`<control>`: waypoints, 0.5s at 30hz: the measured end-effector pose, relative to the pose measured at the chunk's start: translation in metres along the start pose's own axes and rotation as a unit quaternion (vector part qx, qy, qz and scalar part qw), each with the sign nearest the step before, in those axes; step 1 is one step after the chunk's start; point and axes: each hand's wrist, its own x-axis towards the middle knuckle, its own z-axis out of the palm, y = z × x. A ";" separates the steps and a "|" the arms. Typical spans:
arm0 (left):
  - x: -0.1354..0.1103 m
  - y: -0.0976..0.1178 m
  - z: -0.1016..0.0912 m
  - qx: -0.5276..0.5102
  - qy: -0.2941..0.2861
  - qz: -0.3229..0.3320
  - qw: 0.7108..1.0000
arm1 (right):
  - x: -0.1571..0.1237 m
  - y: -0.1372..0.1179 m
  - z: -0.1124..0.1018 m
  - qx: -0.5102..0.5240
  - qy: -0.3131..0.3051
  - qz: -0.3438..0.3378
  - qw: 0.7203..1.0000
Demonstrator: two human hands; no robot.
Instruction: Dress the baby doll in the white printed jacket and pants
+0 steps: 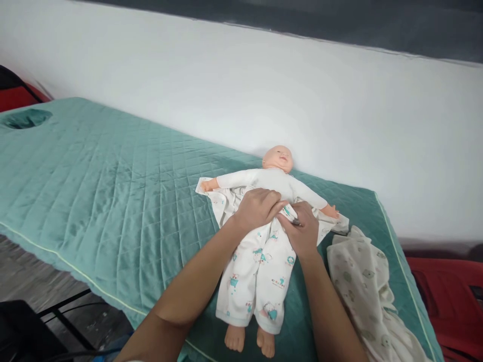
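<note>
A baby doll (277, 158) lies on its back on a green quilted bed cover (151, 201), its arms spread and bare feet toward me. White baby pants (260, 256) with small teal prints cover its legs. At the doll's waist, my left hand (260, 207) is closed on the top of the pants. My right hand (302, 229) pinches the same fabric close beside it, and a printed fold shows between the two hands. Under the doll's back and arms lies an open printed baby shirt (219, 203). The doll's upper body is white.
A crumpled white cloth with a leaf-like print (358, 281) lies right of the doll. The bed has a face hole (26, 118) at its far left end. A white wall (226, 85) runs behind it. Red chairs (449, 296) stand at the right and far left.
</note>
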 end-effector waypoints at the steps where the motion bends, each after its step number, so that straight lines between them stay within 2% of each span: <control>1: -0.001 0.000 0.000 -0.001 -0.003 -0.004 1.000 | 0.000 -0.001 0.000 -0.005 0.001 -0.007 1.000; 9: -0.004 -0.005 -0.006 0.005 -0.077 -0.053 0.996 | -0.001 0.001 -0.002 -0.042 -0.041 0.048 0.997; 15: -0.026 -0.015 -0.016 0.013 -0.090 -0.095 0.991 | 0.000 0.007 -0.002 -0.066 -0.056 0.041 0.995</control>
